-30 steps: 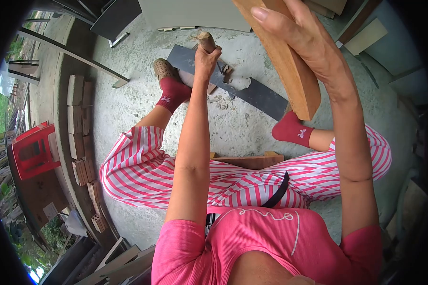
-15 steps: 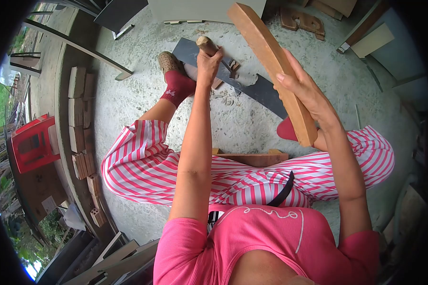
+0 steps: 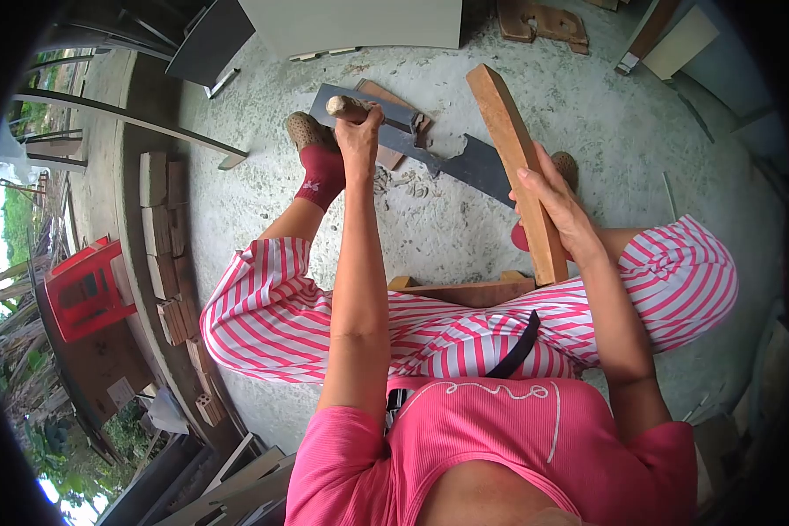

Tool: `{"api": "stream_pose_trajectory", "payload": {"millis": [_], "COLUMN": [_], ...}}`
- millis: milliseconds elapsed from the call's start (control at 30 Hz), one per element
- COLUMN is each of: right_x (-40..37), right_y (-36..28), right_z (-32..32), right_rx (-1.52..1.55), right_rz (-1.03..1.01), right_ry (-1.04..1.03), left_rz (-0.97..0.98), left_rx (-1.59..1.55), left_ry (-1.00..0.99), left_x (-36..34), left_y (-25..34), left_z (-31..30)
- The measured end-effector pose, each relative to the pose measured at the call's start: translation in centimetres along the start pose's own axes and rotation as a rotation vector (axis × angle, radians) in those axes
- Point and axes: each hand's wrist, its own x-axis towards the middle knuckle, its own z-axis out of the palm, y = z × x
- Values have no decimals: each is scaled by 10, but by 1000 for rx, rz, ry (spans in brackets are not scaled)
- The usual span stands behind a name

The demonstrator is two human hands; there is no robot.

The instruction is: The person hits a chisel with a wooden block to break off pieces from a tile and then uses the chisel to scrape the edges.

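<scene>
The right hand (image 3: 557,202) is closed around the middle of a plank (image 3: 508,131), fingers wrapped across its near face. The plank stands tilted, its top leaning away and to the left. Its lower end comes down at the wooden block (image 3: 465,291) between the knees; whether the 2 touch I cannot tell.

The left hand (image 3: 359,131) is clenched tight on a wooden handle (image 3: 342,107), held out over the left foot. The tool's head is hard to make out against the dark strip (image 3: 469,162) lying on the concrete floor (image 3: 430,228), amid small chips.

The plank looks like solid, stiff timber, probably fairly heavy for 1 hand. Its sawn faces should grip well rather than slip (the edges look square, so a splinter is possible). A hold near mid-length, as here, seems to balance it best; gripped nearer an end it would likely swing.

Off to the left stand a red plastic chair (image 3: 83,289) and a row of bricks (image 3: 162,228), well apart from both hands.
</scene>
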Motion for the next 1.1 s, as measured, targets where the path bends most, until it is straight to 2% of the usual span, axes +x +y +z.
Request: {"api": "stream_pose_trajectory", "payload": {"millis": [67, 233, 333, 500, 600, 900, 1100], "right_x": [2, 2, 2, 1, 1, -2, -10], "right_y": [1, 8, 12, 10, 10, 3, -11], "right_z": [2, 4, 3, 3, 5, 17, 19], "right_rx": [-7, -13, -22, -32, -32, -48, -32], "right_rz": [-45, -20, -18, -4, -25, -33, -11], "right_ry": [-11, -23, -21, -17, -23, -87, -94], "left_rz": [33, 55, 52, 167, 138, 260, 195], "left_rx": [122, 149, 179, 269, 313, 315, 334], "left_ry": [-28, -66, -59, -10, -25, 14, -14], "left_x": [3, 11, 14, 19, 22, 16, 18], "left_y": [-3, -10, -6, -7, -10, -5, -7], "left_z": [3, 6, 10, 18, 20, 35, 36]}}
